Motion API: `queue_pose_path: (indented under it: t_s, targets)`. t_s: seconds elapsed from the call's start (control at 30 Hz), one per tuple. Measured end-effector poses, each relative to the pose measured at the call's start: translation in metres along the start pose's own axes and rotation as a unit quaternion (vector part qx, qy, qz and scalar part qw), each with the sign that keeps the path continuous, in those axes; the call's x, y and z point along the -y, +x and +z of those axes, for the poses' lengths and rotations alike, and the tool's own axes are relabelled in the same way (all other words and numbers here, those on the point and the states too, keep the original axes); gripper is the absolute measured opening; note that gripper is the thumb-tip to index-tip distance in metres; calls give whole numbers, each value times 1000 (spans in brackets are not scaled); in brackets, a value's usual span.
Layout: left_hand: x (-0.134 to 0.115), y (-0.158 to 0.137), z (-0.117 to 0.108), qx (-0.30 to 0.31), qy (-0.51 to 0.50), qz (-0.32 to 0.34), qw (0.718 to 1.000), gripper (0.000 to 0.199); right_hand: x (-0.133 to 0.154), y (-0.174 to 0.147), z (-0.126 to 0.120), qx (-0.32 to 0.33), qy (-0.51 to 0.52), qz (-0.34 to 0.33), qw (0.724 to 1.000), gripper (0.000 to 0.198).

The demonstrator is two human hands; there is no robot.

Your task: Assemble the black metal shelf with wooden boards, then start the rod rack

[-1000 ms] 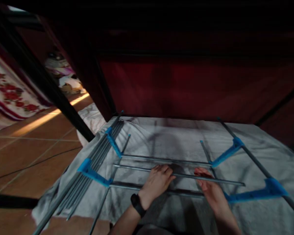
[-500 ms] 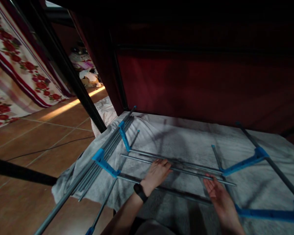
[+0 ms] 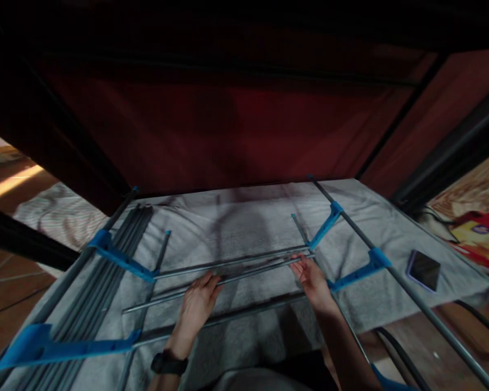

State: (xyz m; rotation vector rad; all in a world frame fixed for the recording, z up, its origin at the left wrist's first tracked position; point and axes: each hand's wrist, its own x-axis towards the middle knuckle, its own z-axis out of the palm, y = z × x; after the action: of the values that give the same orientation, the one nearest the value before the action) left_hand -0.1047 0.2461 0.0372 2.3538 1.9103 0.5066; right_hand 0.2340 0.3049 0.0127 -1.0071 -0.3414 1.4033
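A thin grey metal rod (image 3: 255, 272) lies across my front, over a frame of grey tubes joined by blue plastic brackets. My left hand (image 3: 198, 304), with a black band on its wrist, has its fingers curled over the rod left of centre. Near the rod's right end, my right hand (image 3: 313, 282) pinches it between thumb and fingers, palm partly upward. Two crossbars of the frame run on either side: a far crossbar (image 3: 232, 263) and a near crossbar (image 3: 256, 309). Blue brackets (image 3: 122, 259) stand at left, and another blue bracket (image 3: 361, 271) at right.
Several loose grey tubes (image 3: 101, 293) lie bundled at left on the grey cloth (image 3: 244, 222). A phone (image 3: 424, 270) rests on the cloth at right, near a red and yellow package (image 3: 478, 236). A dark red panel (image 3: 236, 136) rises behind; dark posts flank it.
My view has turned to the right, bringing the phone and package into sight. My right fingers have closed on the rod's right end, and the rod now slants with that end farther away.
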Motion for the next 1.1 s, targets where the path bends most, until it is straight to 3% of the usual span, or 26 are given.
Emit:
queue_pose_path:
  t_s: [0.33, 0.5, 0.83, 1.1]
  targets:
    - [1, 6, 5, -33, -21, 12, 999, 32, 15, 7, 16, 11, 15, -30, 999, 19]
    - [6, 3, 4, -35, -28, 14, 999, 34, 16, 14, 17, -15, 28, -30, 999, 22]
    - [31, -4, -5, -25, 24, -50, 998, 33, 7, 23, 11, -18, 26, -31, 999, 22]
    - [46, -13, 9, -74, -10, 10, 997, 38, 5, 22, 8, -2, 29, -29, 999, 20]
